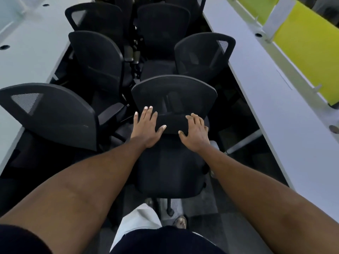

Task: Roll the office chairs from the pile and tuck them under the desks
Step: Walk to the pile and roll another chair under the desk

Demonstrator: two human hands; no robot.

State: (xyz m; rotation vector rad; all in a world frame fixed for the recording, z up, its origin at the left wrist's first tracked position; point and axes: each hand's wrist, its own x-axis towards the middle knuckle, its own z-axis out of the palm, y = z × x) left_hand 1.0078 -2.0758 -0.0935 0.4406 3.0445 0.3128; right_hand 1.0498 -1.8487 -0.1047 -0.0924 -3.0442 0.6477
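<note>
So, starting right at the person's feet: a pale trouser leg (139, 222) and the toe of a shoe (180, 221) stand on the grey floor (194, 204), just behind the wheeled base of the nearest chair (170, 173). That black chair sits in the aisle between the two benches. Its seat points back at the person and its mesh backrest (174, 92) is on the far side.

Both bare arms reach out over the seat. The left grip (146, 129) is open, fingers straight and spread, lying flat on the lower left of the backrest. The right grip (197, 132) lies on the lower right of it with the fingers a little bent and the thumb out to the side. It looks laid on, not wrapped round anything. So the chair is touching both palms, with the padded strip low on the backrest running between them.

Just left of it is another chair (51, 114), its back angled toward the left bench (27, 52). Further up the aisle the rest of the pile (163, 30) is jammed in close, at least five more black mesh backs, one (203, 55) up against the right bench (266, 79). Yellow-green divider panels (308, 46) run along that bench's far edge.
</note>
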